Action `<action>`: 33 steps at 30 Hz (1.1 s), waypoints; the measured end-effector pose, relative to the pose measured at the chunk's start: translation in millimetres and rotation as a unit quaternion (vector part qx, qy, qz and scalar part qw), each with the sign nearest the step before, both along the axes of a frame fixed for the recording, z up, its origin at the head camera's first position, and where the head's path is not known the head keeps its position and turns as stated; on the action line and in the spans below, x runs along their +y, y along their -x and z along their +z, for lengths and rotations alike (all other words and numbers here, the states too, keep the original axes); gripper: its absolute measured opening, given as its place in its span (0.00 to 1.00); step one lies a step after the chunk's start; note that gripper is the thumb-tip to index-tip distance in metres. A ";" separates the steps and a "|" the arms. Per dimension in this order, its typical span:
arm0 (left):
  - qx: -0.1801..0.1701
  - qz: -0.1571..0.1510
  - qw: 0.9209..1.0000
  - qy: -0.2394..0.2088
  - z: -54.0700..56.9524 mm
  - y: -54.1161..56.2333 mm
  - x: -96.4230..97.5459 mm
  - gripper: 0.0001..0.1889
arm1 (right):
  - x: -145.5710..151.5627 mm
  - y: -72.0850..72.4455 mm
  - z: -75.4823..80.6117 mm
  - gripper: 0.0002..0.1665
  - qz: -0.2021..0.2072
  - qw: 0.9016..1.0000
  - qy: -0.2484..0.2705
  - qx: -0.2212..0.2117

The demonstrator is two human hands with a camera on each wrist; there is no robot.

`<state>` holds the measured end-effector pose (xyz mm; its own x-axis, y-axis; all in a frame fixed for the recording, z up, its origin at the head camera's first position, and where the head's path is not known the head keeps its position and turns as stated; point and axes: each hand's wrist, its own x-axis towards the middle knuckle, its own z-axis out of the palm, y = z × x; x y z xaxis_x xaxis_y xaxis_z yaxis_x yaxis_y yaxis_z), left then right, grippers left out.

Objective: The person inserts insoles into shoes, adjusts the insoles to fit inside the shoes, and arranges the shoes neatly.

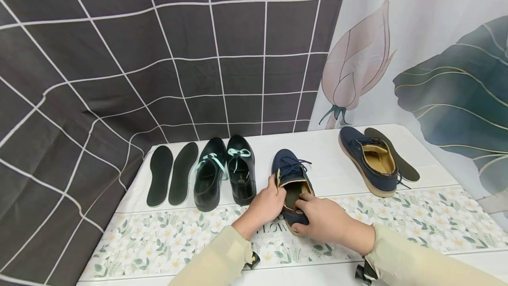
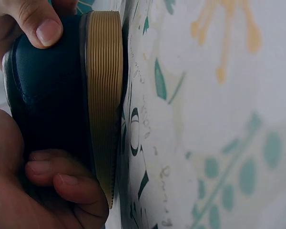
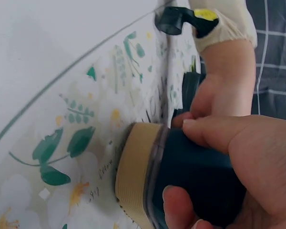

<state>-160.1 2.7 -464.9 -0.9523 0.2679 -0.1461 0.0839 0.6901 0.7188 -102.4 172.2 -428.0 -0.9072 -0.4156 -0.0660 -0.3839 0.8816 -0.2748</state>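
Navy shoe (image 1: 285, 159) gripped at its side by the left hand (image 1: 267, 204) | heel (image 1: 294, 218) grasped by the right hand (image 1: 331, 222) (fingers at the opening (image 1: 293, 192)) | flowered covering (image 1: 158, 244) seen beneath

Navy shoe (image 1: 289, 165), tan sole (image 2: 105, 71), green-and-white floral tablecloth (image 1: 158, 244), white-gridded dark-grey curtain (image 1: 240, 25)

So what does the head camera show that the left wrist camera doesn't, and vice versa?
Only the head view: black mint-laced shoes, loose insoles, a second navy shoe and dark checked fabric.

Only the left wrist view: fine ridges along the tan sole edge.

Both share: the held navy shoe, the person's fingers gripping it, and the floral print.
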 end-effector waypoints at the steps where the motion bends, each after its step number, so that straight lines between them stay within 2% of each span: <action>1: -0.004 0.000 1.000 -0.003 -0.1 -0.2 -0.4 0.33 | -0.5 -0.7 -0.2 0.25 0.000 1.000 -0.003 0.003; 8: -0.042 -0.007 0.998 -0.046 -3.7 -2.6 -4.2 0.38 | -1.5 -5.9 -2.1 0.21 0.010 1.000 0.008 0.016; 13: -0.072 -0.014 0.993 -0.093 -3.2 -4.0 -6.9 0.43 | -0.3 -8.2 -5.1 0.21 0.009 0.999 0.016 0.036; 16: -0.096 -0.017 0.984 -0.146 -1.9 -5.3 -7.8 0.41 | 1.7 -9.8 -6.5 0.20 0.007 0.999 0.030 0.043; 18: -0.116 -0.011 0.974 -0.195 -0.7 -6.7 -7.9 0.39 | 3.8 -11.5 -7.0 0.18 0.014 0.998 0.045 0.051; 19: -0.134 -0.003 0.964 -0.229 -0.5 -7.5 -7.3 0.38 | 5.5 -12.0 -8.4 0.17 0.017 0.997 0.055 0.057; 21: -0.173 0.024 0.938 -0.298 -1.0 -8.8 -6.5 0.36 | 9.1 -12.9 -11.4 0.15 0.026 0.994 0.074 0.073; 23: -0.217 0.059 0.902 -0.368 -1.7 -10.4 -6.1 0.36 | 13.1 -13.7 -14.9 0.14 0.034 0.991 0.090 0.090; 25: -0.257 0.091 0.859 -0.433 -3.3 -11.5 -6.1 0.37 | 16.8 -13.6 -18.3 0.13 0.039 0.988 0.104 0.105; 28: -0.295 0.113 0.811 -0.493 -5.2 -12.7 -5.8 0.40 | 22.2 -14.4 -18.9 0.13 0.041 0.985 0.116 0.120; 30: -0.309 0.113 0.787 -0.522 -5.9 -12.7 -5.4 0.40 | 26.5 -14.0 -17.7 0.12 0.043 0.984 0.123 0.125; 33: -0.320 0.103 0.761 -0.555 -6.2 -11.1 -5.0 0.40 | 34.6 -11.8 -15.3 0.11 0.047 0.981 0.126 0.143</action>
